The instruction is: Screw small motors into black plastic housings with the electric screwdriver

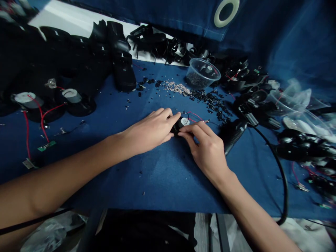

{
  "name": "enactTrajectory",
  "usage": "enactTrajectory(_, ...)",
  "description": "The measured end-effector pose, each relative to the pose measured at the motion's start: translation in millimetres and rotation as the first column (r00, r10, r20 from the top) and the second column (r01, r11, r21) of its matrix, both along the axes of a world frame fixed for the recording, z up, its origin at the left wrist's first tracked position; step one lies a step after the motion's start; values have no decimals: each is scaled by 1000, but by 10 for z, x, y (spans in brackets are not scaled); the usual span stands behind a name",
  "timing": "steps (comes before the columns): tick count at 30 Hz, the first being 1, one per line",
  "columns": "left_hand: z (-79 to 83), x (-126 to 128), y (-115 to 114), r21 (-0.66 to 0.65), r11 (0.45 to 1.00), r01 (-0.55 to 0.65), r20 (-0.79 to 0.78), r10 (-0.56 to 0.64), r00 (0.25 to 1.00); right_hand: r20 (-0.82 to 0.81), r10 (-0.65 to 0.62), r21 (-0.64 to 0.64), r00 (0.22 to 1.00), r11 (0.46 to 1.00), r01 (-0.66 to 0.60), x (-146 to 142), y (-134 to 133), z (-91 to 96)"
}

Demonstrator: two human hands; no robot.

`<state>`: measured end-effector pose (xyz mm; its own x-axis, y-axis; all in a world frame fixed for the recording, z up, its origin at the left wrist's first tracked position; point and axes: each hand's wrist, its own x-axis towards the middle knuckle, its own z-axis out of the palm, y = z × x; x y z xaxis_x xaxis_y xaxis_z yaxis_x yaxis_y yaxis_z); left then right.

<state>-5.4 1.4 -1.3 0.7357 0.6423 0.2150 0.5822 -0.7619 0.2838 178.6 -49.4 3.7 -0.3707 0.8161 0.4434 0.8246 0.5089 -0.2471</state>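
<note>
Evidently small, the part [176, 126] sits on the blue cloth [162, 178] between 2 hands: black body, mostly covered, with a round whitish motor [185, 121] and thin red and black wires [194, 114]. The left hand [154, 130] holds it between thumb and index finger. The right hand's [206, 145] thumb and index finger nearly meet beside it; what they pinch, I cannot tell.

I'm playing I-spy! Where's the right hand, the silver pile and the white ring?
Right hand [207, 145]: head view, back of hand.
Silver pile [177, 87]: head view, middle.
White ring [216, 15]: head view, left side.
</note>
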Motion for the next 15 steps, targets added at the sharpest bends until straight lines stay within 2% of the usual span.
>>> enactTrajectory(15,-4,4,7,-2,1000,3,-3,-3,1000,3,25,-44,1000,999,-25,-15,-37,8)
